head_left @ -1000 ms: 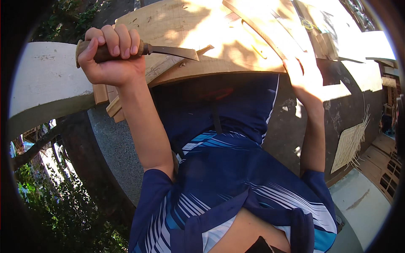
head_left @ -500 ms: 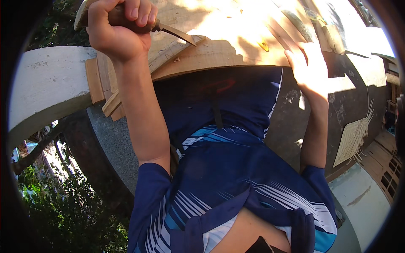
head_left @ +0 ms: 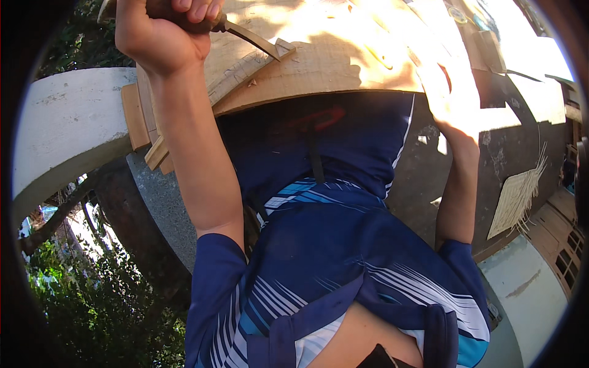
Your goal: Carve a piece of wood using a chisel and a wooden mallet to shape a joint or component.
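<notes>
My left hand [head_left: 162,37] is closed round the wooden handle of a chisel [head_left: 253,39] at the upper left. The chisel's narrow metal blade slants down to the right, its tip by the end of a wooden strip [head_left: 245,72]. Whether the tip touches the wood I cannot tell. That strip lies slantwise on a broad light-brown board [head_left: 325,70], with small chips near it. At the right end of the board my right hand [head_left: 451,98] reaches forward, fingers stretched beside long wooden pieces. Bright sun washes out its fingertips.
A small yellow object [head_left: 381,58] lies on the board, left of my right hand. A wooden block with a thin dark blade [head_left: 524,76] sits farther right. Stacked wood pieces [head_left: 136,116] rest at the left, against a pale concrete ledge [head_left: 67,116]. A woven mat [head_left: 514,196] is at the right.
My left hand and the chisel have shifted slightly left and up, the tip moving left along the strip. My right hand's fingers have moved a little forward.
</notes>
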Available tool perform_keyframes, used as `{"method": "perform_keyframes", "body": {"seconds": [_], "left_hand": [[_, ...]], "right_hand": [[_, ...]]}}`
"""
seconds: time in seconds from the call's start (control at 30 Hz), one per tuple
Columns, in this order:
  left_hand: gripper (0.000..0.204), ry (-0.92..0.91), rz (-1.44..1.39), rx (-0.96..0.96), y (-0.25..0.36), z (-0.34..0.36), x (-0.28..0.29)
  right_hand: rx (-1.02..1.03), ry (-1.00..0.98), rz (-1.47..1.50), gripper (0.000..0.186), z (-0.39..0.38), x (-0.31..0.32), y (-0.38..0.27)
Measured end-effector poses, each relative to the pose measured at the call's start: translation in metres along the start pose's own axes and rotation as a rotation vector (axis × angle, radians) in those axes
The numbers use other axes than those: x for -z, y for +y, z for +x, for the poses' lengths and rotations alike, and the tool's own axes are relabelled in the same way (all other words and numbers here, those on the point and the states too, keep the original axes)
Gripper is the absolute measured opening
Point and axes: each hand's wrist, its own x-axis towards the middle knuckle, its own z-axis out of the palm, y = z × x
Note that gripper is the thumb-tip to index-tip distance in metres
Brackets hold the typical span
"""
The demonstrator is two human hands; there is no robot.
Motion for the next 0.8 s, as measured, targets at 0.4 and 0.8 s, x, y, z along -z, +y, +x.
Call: {"method": "perform_keyframes", "body": {"seconds": [0.4,0.8], "left_hand": [[0.025,-0.292,-0.262,0.104,-0.020,0.014,0.031],[0.021,-0.543,0.029,0.098,0.003,0.021,-0.031]], "right_hand": [[-0.129,-0.016,0.009,0.033,0.002,-0.002,-0.002],[-0.094,-0.029,0.327,0.047,0.036,0.005,-0.064]]}}
